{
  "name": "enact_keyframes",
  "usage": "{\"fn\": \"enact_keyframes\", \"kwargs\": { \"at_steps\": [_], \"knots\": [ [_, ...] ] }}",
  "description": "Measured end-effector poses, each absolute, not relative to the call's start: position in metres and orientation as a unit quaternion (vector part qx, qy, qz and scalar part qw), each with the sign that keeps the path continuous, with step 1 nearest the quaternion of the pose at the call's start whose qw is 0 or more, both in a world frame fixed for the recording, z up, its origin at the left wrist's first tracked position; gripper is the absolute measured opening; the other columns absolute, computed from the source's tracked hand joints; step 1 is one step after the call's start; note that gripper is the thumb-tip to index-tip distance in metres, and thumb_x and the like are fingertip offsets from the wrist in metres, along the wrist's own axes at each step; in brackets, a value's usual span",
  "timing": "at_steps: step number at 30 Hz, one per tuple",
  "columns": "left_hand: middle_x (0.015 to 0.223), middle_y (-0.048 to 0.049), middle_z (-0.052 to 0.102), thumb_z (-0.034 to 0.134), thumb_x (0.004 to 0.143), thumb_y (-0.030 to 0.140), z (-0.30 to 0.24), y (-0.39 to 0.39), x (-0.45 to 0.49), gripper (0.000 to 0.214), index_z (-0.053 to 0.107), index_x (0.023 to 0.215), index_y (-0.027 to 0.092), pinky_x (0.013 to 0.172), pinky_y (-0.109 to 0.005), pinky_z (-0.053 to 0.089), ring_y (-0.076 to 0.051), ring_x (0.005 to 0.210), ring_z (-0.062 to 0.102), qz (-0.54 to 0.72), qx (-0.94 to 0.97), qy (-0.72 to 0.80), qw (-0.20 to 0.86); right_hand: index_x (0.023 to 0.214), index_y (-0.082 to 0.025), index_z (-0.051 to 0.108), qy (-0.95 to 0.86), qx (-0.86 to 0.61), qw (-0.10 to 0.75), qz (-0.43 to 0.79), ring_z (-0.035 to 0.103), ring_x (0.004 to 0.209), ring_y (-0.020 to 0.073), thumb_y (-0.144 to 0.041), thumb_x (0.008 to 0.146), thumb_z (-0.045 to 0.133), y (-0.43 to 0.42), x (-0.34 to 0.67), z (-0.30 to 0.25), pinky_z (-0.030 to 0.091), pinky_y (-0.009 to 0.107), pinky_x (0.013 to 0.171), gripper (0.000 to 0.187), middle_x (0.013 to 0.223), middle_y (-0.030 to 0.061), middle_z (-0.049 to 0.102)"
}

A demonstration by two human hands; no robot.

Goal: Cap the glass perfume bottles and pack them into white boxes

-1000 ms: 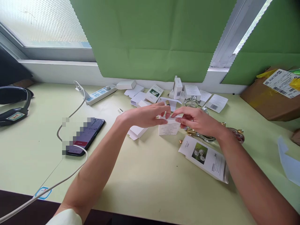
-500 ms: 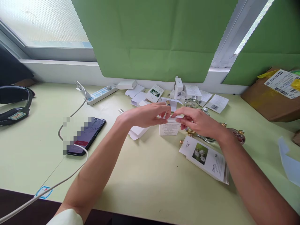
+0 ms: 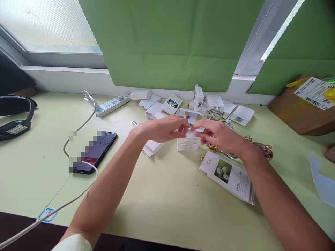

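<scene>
A small white printed box (image 3: 188, 143) stands on the pale green table (image 3: 162, 205) in the middle. My left hand (image 3: 163, 128) pinches its top flap from the left, fingers closed. My right hand (image 3: 220, 134) pinches the same top from the right, fingers curled. A flat white carton (image 3: 153, 146) lies under my left wrist. A flattened box with a flower picture (image 3: 230, 177) lies in front of my right forearm. Glass bottles with gold parts (image 3: 264, 150) lie partly hidden behind my right hand.
Several white boxes and labels (image 3: 199, 99) are scattered by the wall. A power strip (image 3: 111, 105) and white cable (image 3: 78, 129) lie at left, beside a phone (image 3: 98, 150). Black headset (image 3: 15, 120) at far left, cardboard parcel (image 3: 303, 111) at far right.
Hardly anything has moved. My fingers have shifted slightly on the box top and the two hands have closed in a little on it.
</scene>
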State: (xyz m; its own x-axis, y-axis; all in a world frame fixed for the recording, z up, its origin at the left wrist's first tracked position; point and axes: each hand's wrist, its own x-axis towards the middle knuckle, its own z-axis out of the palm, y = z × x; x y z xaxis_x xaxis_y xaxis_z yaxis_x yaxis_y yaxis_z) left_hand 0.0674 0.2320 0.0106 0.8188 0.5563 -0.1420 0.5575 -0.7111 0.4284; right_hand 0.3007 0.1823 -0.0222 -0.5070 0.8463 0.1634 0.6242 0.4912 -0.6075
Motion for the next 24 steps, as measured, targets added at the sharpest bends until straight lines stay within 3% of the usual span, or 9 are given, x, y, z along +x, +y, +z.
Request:
{"fn": "enact_keyframes", "kwargs": {
  "at_steps": [5, 11, 16, 24],
  "knots": [
    [0.101, -0.0034, 0.058, 0.045, 0.094, 0.033, 0.0109, 0.2314, 0.0682, 0.015, 0.052, 0.1, 0.022, 0.064, -0.025, 0.038, -0.013, 0.081, 0.051, 0.006, 0.927, 0.302, 0.223, 0.111, -0.024, 0.062, -0.848, -0.429, 0.226, 0.216, 0.062, 0.072, 0.0135, -0.027, 0.097, 0.046, 0.1823, 0.3001, -0.0237, 0.048, 0.03, 0.068, 0.021, 0.117, 0.0051, 0.064],
    [0.1, -0.0036, 0.058, 0.044, 0.094, 0.032, 0.0137, 0.2305, 0.0699, 0.013, 0.052, 0.097, 0.021, 0.064, -0.025, 0.037, -0.014, 0.081, 0.053, 0.026, 0.933, 0.304, 0.193, 0.113, -0.025, 0.06, -0.83, -0.447, 0.235, 0.236, 0.062, 0.062, 0.0118, -0.034, 0.099, 0.045, 0.1821, 0.298, -0.0245, 0.047, 0.03, 0.064, 0.023, 0.114, 0.0052, 0.065],
    [0.103, -0.0034, 0.055, 0.046, 0.092, 0.027, 0.0136, 0.227, 0.0692, 0.008, 0.048, 0.098, 0.022, 0.063, -0.024, 0.037, -0.012, 0.078, 0.051, 0.045, 0.937, 0.297, 0.181, 0.115, -0.025, 0.06, -0.812, -0.465, 0.242, 0.257, 0.064, 0.061, 0.0143, -0.043, 0.1, 0.039, 0.1808, 0.2965, -0.0229, 0.047, 0.03, 0.063, 0.031, 0.085, 0.0022, 0.067],
    [0.107, -0.0029, 0.053, 0.046, 0.094, 0.028, 0.0089, 0.2289, 0.0676, 0.009, 0.047, 0.102, 0.023, 0.064, -0.025, 0.038, -0.012, 0.081, 0.051, 0.044, 0.937, 0.291, 0.186, 0.114, -0.025, 0.061, -0.805, -0.467, 0.246, 0.271, 0.064, 0.062, 0.0131, -0.044, 0.1, 0.041, 0.1801, 0.296, -0.0221, 0.048, 0.03, 0.063, 0.031, 0.094, 0.0033, 0.068]
  ]
}}
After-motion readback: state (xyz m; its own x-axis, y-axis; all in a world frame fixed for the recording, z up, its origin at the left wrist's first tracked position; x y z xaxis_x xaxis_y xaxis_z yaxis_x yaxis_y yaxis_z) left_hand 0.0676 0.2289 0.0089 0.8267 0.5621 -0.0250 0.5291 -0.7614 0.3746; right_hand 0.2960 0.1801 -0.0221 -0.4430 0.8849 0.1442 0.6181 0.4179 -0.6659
